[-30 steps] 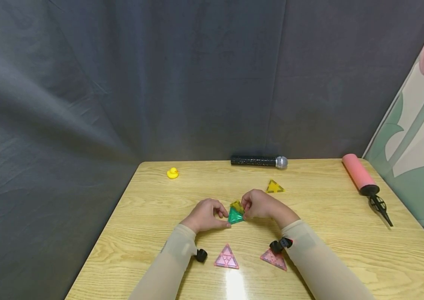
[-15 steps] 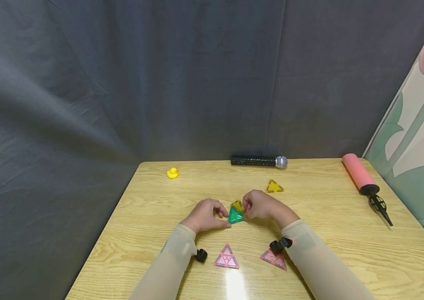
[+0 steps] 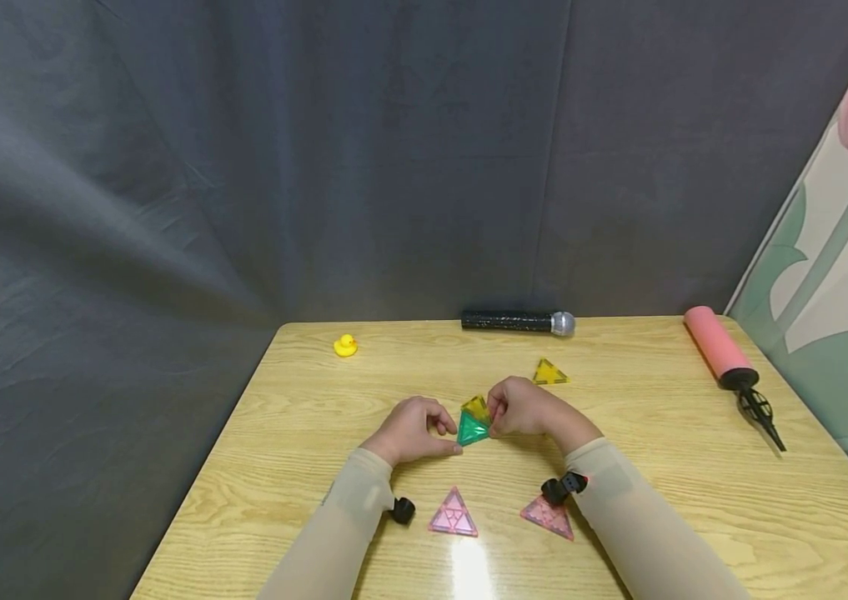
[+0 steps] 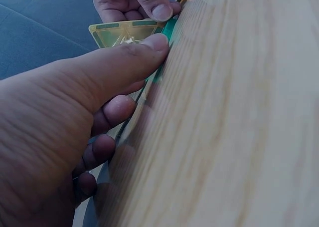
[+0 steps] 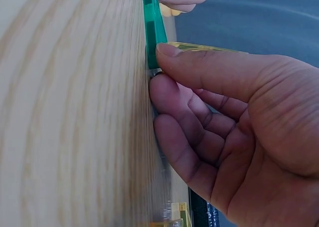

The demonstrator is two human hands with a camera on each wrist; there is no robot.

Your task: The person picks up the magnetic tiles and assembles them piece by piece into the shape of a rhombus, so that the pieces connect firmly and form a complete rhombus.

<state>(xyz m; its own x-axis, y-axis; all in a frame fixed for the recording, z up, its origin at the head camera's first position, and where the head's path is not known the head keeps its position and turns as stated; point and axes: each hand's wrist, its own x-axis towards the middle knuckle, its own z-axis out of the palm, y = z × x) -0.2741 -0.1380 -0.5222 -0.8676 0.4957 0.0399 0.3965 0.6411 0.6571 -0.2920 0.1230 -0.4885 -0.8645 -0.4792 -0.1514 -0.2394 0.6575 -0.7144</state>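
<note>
A green triangular magnetic tile lies on the table between the hands in the head view. A yellow triangular magnetic tile stands up from the table along its far side. My right hand pinches the green tile's right corner, thumb on top, as the right wrist view shows close up. My left hand rests at the opposite corner, its thumb tip right at the tile's edge and its other fingers loosely bent. In the left wrist view that thumb overlaps the green tile.
Two pink triangular tiles lie nearer me: one pink tile in the middle, another pink tile partly under the right wrist camera. Farther back are a flat yellow tile, a microphone, a rubber duck and a pink pump.
The green tile and the standing yellow tile have shifted slightly away and to the right with my right hand. My left hand has stayed nearly still.
</note>
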